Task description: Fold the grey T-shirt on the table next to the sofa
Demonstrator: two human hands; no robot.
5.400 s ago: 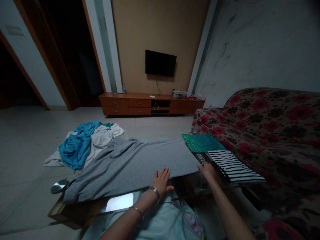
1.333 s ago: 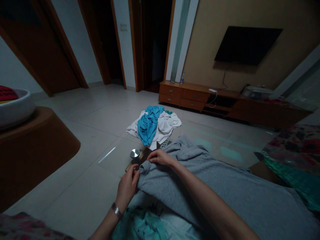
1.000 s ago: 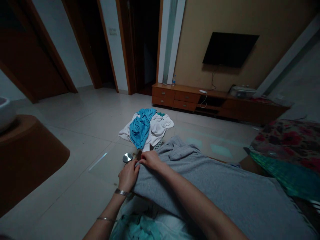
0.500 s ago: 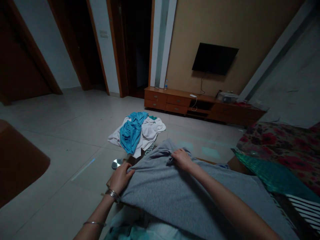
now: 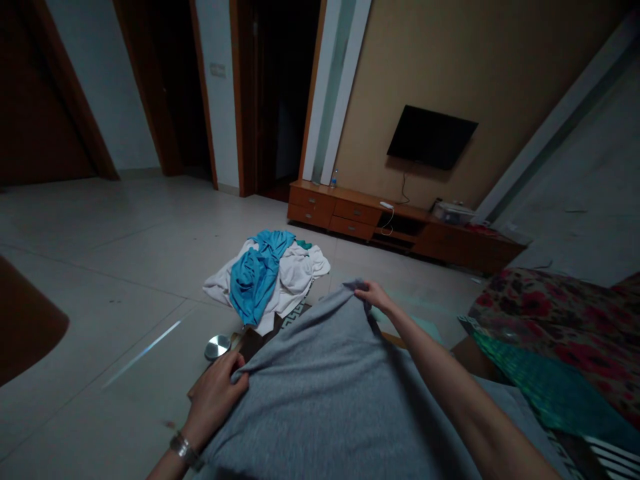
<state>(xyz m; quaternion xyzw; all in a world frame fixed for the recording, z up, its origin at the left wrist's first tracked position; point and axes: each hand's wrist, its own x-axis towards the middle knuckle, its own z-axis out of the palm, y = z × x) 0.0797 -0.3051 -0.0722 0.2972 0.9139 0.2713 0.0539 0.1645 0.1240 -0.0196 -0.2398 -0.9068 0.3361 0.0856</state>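
A grey shirt (image 5: 320, 373) of soft knit cloth is spread out in front of me, partly raised and covering much of the table. My left hand (image 5: 217, 390) pinches its left edge between thumb and fingers. Farther out, my right hand (image 5: 373, 293) is closed on the shirt's far corner and lifts it to a peak. Just past the shirt, a heap of clothes holds a bright blue garment (image 5: 255, 280) and a white garment (image 5: 297, 270). Beside my left hand is a round shiny metal disc (image 5: 217, 347).
A low wooden TV cabinet (image 5: 345, 210) runs along the far wall under a wall-mounted television (image 5: 433, 137). At the right are a flowered cover (image 5: 560, 320) and green-blue shiny cloth (image 5: 555, 380). A brown rounded furniture edge (image 5: 30, 323) stands at the left.
My right hand has moved outward and raised the shirt's far corner, pulling the bunched cloth smoother. My left hand has shifted left and nearer to me, still gripping the edge. The view has tilted slightly.
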